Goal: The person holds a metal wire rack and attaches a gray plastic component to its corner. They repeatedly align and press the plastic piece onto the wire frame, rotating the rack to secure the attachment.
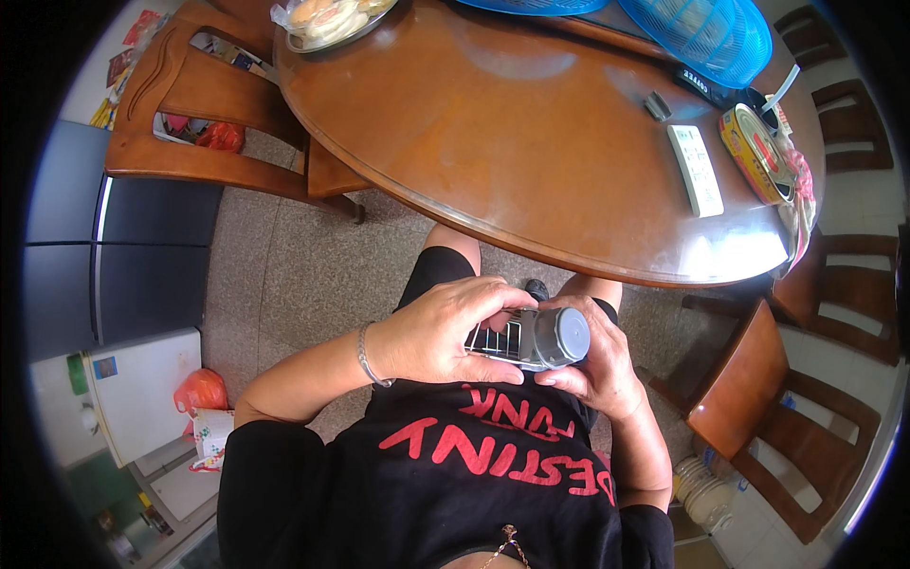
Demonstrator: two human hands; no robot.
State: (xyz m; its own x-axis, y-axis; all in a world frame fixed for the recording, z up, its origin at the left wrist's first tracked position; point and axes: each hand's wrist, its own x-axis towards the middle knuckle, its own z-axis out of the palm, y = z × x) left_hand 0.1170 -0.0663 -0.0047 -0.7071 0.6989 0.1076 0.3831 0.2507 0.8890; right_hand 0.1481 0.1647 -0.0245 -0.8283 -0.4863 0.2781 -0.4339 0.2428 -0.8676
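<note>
In front of my black shirt, my left hand [455, 331] grips a small metal wire rack [498, 340] between its thumb and fingers. A grey, round-capped plastic piece [563, 337] sits at the rack's right end, and my right hand [604, 355] holds it from the right side, thumb below and fingers above. Rack and grey piece touch; whether they are joined cannot be told. My fingers hide part of both. The two hands are close together above my lap, just short of the table's near edge.
The round wooden table [455, 135] bears a tray of buns [341, 25], blue mesh covers [700, 32], a grey clip-like piece [657, 106], a white remote control [695, 171] and an oval yellow-red tin [757, 153]. Wooden chairs [206, 160] stand left and right [739, 377].
</note>
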